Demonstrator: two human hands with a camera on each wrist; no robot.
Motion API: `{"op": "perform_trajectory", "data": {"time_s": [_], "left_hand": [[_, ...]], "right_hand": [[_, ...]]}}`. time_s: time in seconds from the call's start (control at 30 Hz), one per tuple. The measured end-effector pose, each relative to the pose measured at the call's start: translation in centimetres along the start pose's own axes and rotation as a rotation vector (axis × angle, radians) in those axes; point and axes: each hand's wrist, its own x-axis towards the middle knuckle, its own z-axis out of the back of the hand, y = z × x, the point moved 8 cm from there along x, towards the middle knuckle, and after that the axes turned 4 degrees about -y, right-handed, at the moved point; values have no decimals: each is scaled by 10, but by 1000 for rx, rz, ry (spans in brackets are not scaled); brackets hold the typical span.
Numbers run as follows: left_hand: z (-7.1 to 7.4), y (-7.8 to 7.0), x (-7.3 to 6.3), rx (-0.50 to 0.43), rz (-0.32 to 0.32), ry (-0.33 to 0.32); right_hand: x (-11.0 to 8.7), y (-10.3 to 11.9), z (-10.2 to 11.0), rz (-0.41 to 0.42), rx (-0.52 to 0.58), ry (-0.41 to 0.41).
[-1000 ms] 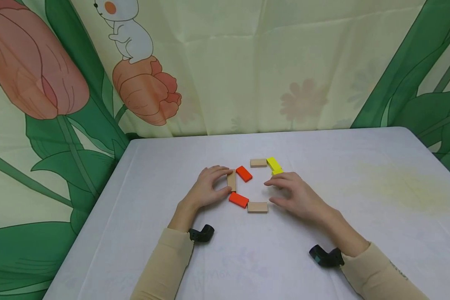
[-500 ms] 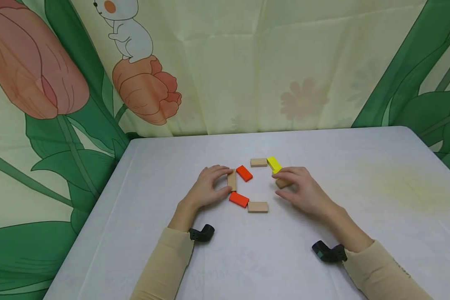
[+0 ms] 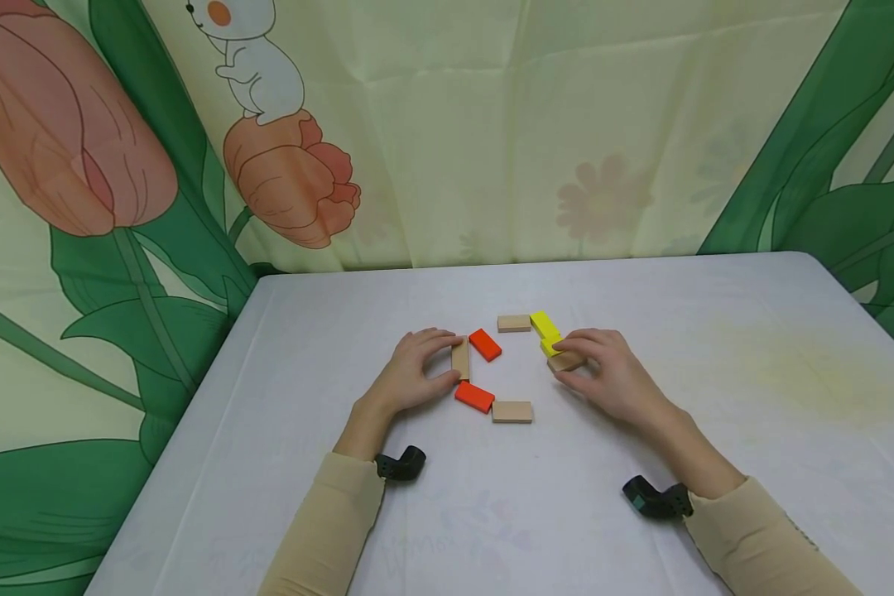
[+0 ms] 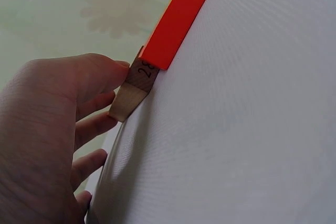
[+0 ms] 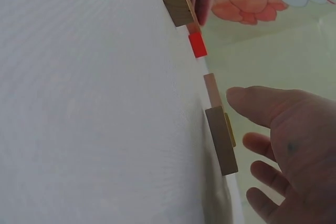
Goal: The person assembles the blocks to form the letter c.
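Observation:
My left hand (image 3: 415,370) holds a plain wooden block (image 3: 459,359) by its two ends, thumb at the near end and a finger at the far end. In the left wrist view that block (image 4: 137,74) shows a printed number by the thumb. My right hand (image 3: 603,372) is over another wooden block (image 3: 566,362), fingers loosely spread. The right wrist view shows its thumb apart from this block (image 5: 222,141). Two yellow blocks (image 3: 545,324) meet its far end; the index finger overlaps the nearer one in the head view.
Two red blocks (image 3: 474,396) lie beside the left-held block, one touching its near end. Wooden blocks lie at the front (image 3: 511,412) and back (image 3: 513,324) of the rough ring. A white cloth covers the table (image 3: 447,530); a printed curtain (image 3: 454,149) hangs behind.
My right hand has moved to the right, bringing the wooden block and the nearer yellow block into fuller view. My left hand has stayed on its wooden block.

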Motion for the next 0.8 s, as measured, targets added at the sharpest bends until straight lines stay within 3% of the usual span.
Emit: {"op": "perform_trajectory", "data": {"time_s": [0.37,0.8], "left_hand": [[1,-1,-1,-8,9,2],[1,-1,-1,-12,7,3]], "right_hand": [[-1,-6,2,-34,-31,-12],[-2,-7,2,-47,-61,28]]}}
